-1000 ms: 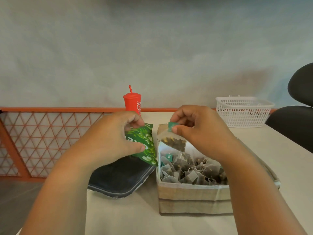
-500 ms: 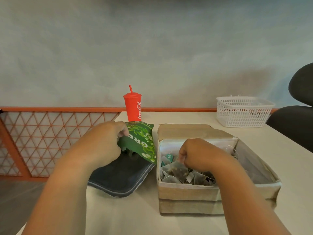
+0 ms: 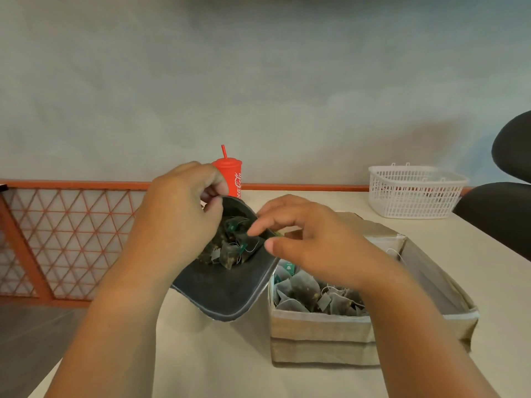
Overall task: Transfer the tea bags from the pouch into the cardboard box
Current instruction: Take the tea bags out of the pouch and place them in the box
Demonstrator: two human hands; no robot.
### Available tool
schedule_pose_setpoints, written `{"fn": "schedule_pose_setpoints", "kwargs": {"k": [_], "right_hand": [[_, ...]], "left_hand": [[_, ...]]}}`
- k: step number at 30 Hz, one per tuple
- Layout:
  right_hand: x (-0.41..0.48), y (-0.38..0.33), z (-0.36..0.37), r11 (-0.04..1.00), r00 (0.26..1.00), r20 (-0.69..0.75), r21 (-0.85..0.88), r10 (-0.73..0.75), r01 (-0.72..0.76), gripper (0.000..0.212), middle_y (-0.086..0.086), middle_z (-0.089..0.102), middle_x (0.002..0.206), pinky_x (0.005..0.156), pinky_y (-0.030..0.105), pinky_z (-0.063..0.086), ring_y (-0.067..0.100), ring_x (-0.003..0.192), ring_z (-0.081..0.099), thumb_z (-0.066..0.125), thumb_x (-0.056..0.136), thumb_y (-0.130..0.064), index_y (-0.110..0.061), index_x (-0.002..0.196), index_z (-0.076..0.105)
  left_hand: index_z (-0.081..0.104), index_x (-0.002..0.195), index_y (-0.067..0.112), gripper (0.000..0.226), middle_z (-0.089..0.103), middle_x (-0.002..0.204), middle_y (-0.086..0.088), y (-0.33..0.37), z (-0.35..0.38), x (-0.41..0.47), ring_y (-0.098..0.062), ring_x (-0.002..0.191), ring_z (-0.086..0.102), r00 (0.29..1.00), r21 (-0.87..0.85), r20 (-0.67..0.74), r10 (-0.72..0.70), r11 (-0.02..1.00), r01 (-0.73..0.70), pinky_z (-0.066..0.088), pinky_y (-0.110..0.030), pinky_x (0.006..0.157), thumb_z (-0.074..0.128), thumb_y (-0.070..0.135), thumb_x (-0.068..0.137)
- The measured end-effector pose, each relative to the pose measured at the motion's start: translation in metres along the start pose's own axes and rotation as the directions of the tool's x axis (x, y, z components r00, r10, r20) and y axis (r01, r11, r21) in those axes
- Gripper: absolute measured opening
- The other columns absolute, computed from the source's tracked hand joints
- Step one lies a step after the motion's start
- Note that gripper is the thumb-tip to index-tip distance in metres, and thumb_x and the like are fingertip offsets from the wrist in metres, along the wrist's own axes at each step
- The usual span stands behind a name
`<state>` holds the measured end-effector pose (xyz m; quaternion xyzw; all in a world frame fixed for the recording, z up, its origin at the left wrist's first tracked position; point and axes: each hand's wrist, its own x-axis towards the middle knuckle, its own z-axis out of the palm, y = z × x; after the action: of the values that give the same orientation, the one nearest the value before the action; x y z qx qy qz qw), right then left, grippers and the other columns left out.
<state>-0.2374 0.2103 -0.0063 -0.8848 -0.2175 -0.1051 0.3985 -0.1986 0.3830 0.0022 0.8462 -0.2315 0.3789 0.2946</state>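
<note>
My left hand grips the far rim of the pouch and holds its mouth open toward me. Several pyramid tea bags with green tags lie in its dark inside. My right hand hovers at the pouch mouth with fingers loosely spread, index tip and thumb just over those tea bags, holding nothing. The open cardboard box stands right beside the pouch, under my right wrist. Several more tea bags are piled in its near left part.
A dark flat pad lies under the pouch at the table's left edge. At the back stand a red lidded cup with a straw and a white plastic basket. A black chair is at right, an orange lattice railing at left.
My right hand has left the box, where it dropped a tea bag, and moved left to the pouch mouth. My left hand has tipped the pouch so that its opening faces me.
</note>
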Motion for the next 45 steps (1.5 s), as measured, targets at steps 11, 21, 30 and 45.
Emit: {"fn": "schedule_pose_setpoints", "kwargs": {"k": [11,21,30,45], "right_hand": [[0.008,0.008,0.014,0.953,0.996,-0.063,-0.301,-0.067,0.045,0.064,-0.012,0.038,0.145,0.104,0.034,0.04,0.013,0.127,0.043,0.046,0.083,0.006,-0.028,0.137,0.043],[0.008,0.001,0.022,0.944,0.997,0.026,-0.322,-0.067,0.071,0.061,-0.016,0.026,0.15,0.104,0.006,0.013,0.004,0.137,0.024,0.043,0.09,0.0,-0.029,0.142,0.031],[0.009,-0.011,0.039,0.896,0.975,0.2,-0.411,-0.093,0.17,0.066,-0.014,0.018,0.154,0.112,0.024,0.019,0.006,0.14,0.016,0.046,0.089,0.0,-0.029,0.145,0.024],[0.011,-0.002,0.036,0.915,0.989,0.13,-0.384,-0.077,0.122,0.062,-0.015,0.024,0.151,0.112,0.02,0.022,0.005,0.138,0.023,0.041,0.089,0.002,-0.029,0.143,0.032]], "left_hand": [[0.06,0.069,0.026,0.024,0.059,0.063,0.006,0.032,-0.007,-0.006,-0.007,0.062,0.055,0.987,-0.165,0.163,0.0,0.986,0.027,0.043,-0.013,0.052,0.059,0.004,0.077],[0.049,0.124,0.026,0.032,0.057,0.112,0.002,-0.011,0.055,-0.017,-0.016,0.1,0.055,0.627,0.401,0.707,-0.328,0.916,0.026,0.042,-0.025,0.083,0.04,0.019,0.094],[0.022,0.143,0.011,0.044,0.027,0.149,-0.01,-0.009,0.057,-0.028,-0.023,0.135,0.03,0.553,0.593,0.693,-0.463,0.802,-0.071,0.024,-0.03,0.109,0.027,0.017,0.101],[0.03,0.142,0.019,0.044,0.028,0.148,-0.004,-0.044,0.081,-0.028,-0.022,0.134,0.029,0.612,0.497,0.646,-0.455,0.86,0.114,0.028,-0.032,0.108,0.035,0.016,0.098]]}}
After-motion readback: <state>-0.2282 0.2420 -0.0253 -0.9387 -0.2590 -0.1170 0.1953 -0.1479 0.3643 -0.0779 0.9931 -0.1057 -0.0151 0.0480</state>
